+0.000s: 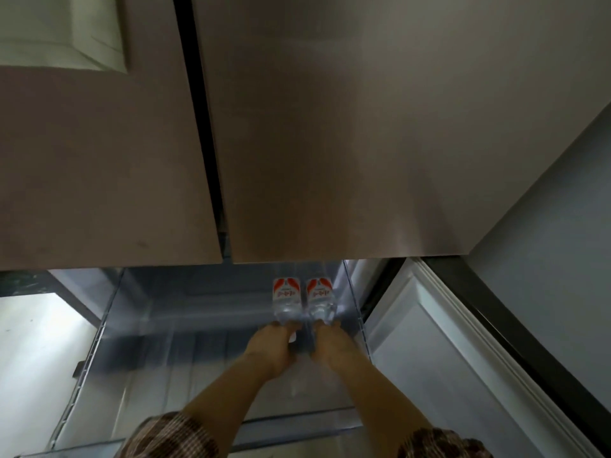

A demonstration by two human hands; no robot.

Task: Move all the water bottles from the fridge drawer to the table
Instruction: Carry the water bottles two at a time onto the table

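Observation:
Two clear water bottles with red-and-white labels lie side by side at the back right of the open fridge drawer. My left hand grips the near end of the left bottle. My right hand grips the near end of the right bottle. The bottles' caps are hidden under my fingers. Both forearms reach forward into the drawer, checked sleeves at the bottom of the view.
The closed steel fridge doors hang directly above the drawer and cover its back. A grey wall rises on the right, beside the drawer's white side panel. Light floor shows at the left.

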